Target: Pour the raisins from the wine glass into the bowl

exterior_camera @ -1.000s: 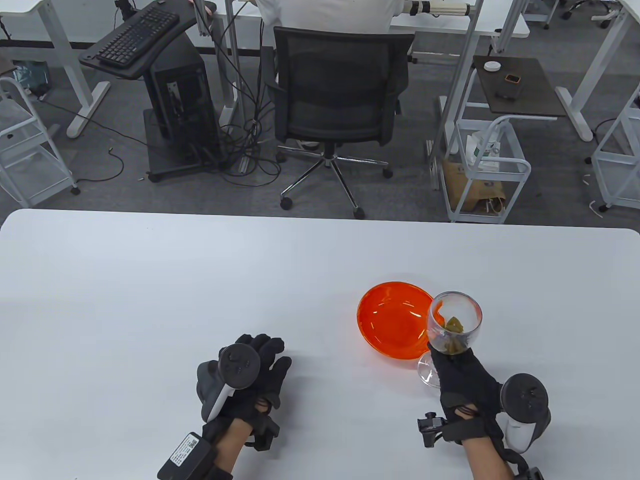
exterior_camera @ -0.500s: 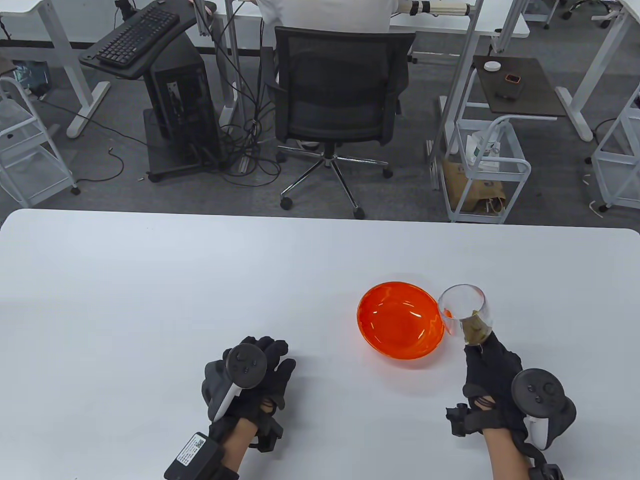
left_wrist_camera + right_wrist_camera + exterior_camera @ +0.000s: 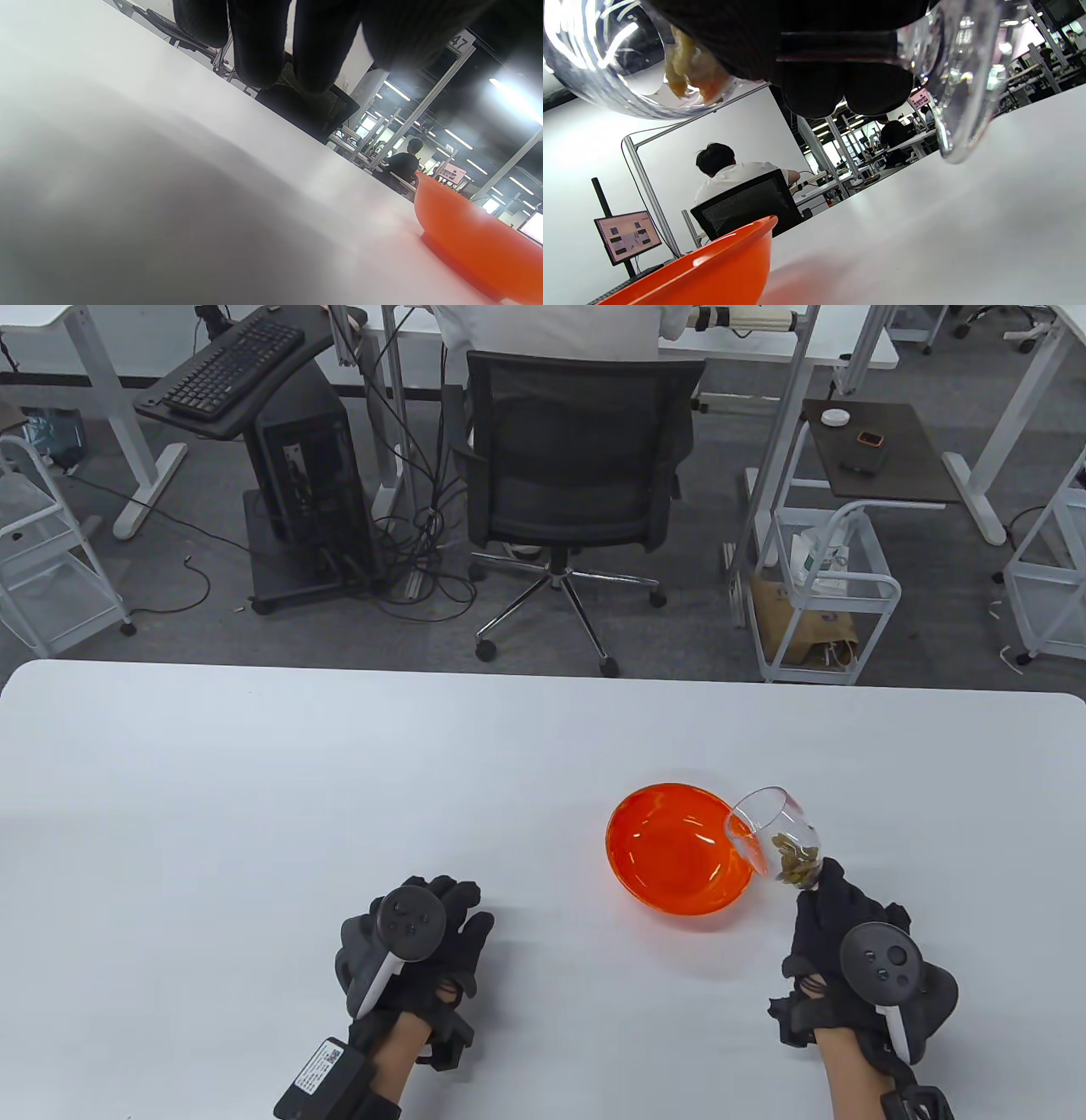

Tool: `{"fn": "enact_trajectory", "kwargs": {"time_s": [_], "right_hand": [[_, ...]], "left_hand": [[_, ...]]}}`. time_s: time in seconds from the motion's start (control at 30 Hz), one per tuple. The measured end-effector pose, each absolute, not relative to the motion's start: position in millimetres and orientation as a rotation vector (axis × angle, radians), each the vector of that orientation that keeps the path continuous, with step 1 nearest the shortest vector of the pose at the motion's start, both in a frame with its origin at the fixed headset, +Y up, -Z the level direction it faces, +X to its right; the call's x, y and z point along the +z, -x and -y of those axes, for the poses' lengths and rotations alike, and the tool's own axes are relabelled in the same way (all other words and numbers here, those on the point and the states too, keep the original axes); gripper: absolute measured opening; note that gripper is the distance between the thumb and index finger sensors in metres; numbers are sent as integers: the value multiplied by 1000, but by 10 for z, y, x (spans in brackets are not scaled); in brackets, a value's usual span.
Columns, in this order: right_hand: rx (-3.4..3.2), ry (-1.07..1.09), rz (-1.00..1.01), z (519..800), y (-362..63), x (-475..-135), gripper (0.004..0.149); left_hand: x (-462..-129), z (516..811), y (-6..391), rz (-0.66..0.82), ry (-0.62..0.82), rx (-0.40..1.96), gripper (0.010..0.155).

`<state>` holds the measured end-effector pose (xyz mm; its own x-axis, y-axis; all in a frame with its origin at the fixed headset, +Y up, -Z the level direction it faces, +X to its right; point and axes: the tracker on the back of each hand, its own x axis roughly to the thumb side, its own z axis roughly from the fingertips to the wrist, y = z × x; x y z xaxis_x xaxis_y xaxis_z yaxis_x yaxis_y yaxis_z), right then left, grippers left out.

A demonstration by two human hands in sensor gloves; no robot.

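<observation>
An orange bowl [image 3: 679,848] stands on the white table [image 3: 339,780], right of centre; it looks empty. My right hand [image 3: 836,937] grips a clear wine glass [image 3: 772,831] by its lower part and holds it off the table, tilted left, its mouth over the bowl's right rim. Raisins [image 3: 796,861] lie inside the glass near my fingers. In the right wrist view the glass bowl [image 3: 606,67] and foot [image 3: 963,84] hang at the top, above the orange bowl [image 3: 712,271]. My left hand [image 3: 424,937] rests on the table, left of the bowl, holding nothing.
The table's far edge [image 3: 543,674] runs across the middle of the view. Beyond it are a black office chair [image 3: 577,466], a seated person, desks and white carts [image 3: 827,594] on the floor. The bowl's side shows in the left wrist view [image 3: 475,245].
My right hand lifted the glass off the table, swung it right of the bowl, and has now tilted it further left so its mouth reaches over the bowl's rim. The left hand barely moved.
</observation>
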<state>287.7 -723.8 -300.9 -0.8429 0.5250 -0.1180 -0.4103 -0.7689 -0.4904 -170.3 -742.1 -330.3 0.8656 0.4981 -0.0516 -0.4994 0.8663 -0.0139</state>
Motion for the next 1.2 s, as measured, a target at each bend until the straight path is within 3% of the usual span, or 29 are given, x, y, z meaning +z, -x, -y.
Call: {"fn": "enact_trajectory", "kwargs": {"time_s": [1.2], "right_hand": [[3006, 334, 778, 7192, -2560, -3044, 48]], "left_hand": [[-3332, 7418, 1777, -64, 48, 515, 60]]}}
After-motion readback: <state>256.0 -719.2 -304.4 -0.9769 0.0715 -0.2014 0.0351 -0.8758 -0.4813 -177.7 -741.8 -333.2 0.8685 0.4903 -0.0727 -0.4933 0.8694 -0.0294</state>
